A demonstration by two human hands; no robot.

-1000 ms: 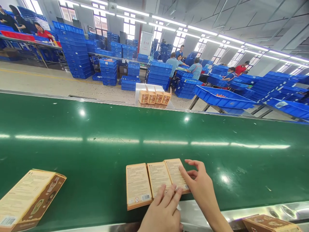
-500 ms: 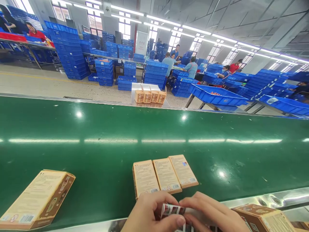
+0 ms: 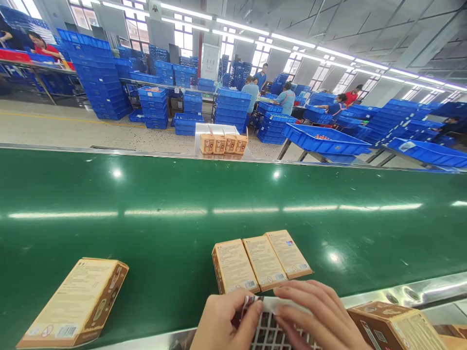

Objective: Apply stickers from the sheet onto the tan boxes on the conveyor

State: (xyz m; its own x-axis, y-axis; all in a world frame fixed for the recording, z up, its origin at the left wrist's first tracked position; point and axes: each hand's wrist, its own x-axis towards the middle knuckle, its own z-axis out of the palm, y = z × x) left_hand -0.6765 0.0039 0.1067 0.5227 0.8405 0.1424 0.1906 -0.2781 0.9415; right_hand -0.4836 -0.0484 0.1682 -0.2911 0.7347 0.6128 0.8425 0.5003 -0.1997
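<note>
My left hand pinches the left edge of a printed sheet between thumb and fingers. The sheet has dark cells parted by a white grid, like a sheet of small stickers, and its top edge curls over white. On the right side of that curl, the bent fingers of my right hand grip the sheet, hiding part of it. Just beyond my hands, three tan cartons lie side by side on the green conveyor belt, printed backs upward.
Another tan and brown carton lies at the belt's left. At lower right, by the metal rail, a brown carton stands close to my right hand. Across the belt is a white display box of small cartons. Blue crates and several co-workers are beyond.
The cartons on the belt have shifted right in view. The sheet is now more opened out, showing its grid, and my right hand has risen slightly along its curled edge.
</note>
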